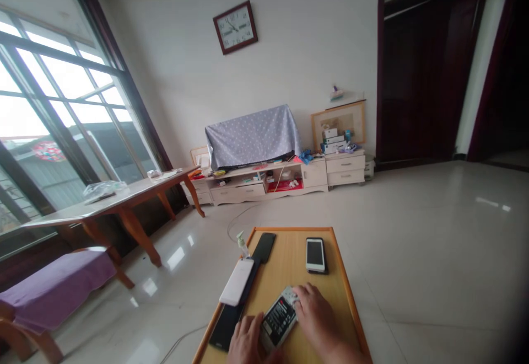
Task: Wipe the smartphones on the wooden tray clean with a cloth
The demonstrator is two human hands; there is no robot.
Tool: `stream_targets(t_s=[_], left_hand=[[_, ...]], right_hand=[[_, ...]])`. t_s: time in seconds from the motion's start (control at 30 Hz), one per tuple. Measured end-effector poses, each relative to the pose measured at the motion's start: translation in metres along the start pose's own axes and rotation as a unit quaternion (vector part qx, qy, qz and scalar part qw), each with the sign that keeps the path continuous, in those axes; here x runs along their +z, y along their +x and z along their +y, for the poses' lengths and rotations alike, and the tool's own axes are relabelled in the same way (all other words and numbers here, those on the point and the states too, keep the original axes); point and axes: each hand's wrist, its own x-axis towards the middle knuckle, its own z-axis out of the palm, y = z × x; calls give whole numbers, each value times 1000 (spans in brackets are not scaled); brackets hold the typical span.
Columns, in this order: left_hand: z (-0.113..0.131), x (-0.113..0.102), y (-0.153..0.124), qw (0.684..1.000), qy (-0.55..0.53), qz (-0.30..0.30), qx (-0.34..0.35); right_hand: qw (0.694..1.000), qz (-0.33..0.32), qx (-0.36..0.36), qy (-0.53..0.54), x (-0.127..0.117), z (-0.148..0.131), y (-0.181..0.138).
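Observation:
An opened mobile phone (280,320), its back cover off and its dark battery with printed text showing, lies tilted over the wooden tray table. My left hand (247,341) grips its lower left side. At its upper right end, my right hand (314,315) has its fingers closed on the light-coloured edge. To the left, a white phone (237,281) rests across dark phones, one of them a black phone (225,325) near my left hand. Another dark phone (265,247) lies farther up. A white-fronted phone (316,255) in a dark case sits at the upper right.
The small wooden table (289,237) has a raised orange rim. A pump bottle (242,244) stands by its left edge. Farther off are a long table (136,190), a purple-covered seat (61,287), a white cabinet (239,192) and a cloth-covered object (252,135). A cable (182,342) runs over the floor.

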Motion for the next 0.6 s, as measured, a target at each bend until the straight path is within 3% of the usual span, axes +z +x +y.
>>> stream_targets(t_s=[0.2, 0.33, 0.53, 0.6], left_hand=[[-3, -1, -17, 999, -8, 36, 30], [-3, 2, -17, 998, -14, 50, 32], [-8, 4, -16, 999, -26, 38, 30], [-7, 2, -16, 998, -30, 34, 33]], right_hand=[[998, -54, -3, -22, -7, 4, 5], [996, -84, -24, -26, -3, -11, -12], [970, -166, -171, 45, 3, -49, -54], [967, -180, -176, 45, 3, -48, -51]])
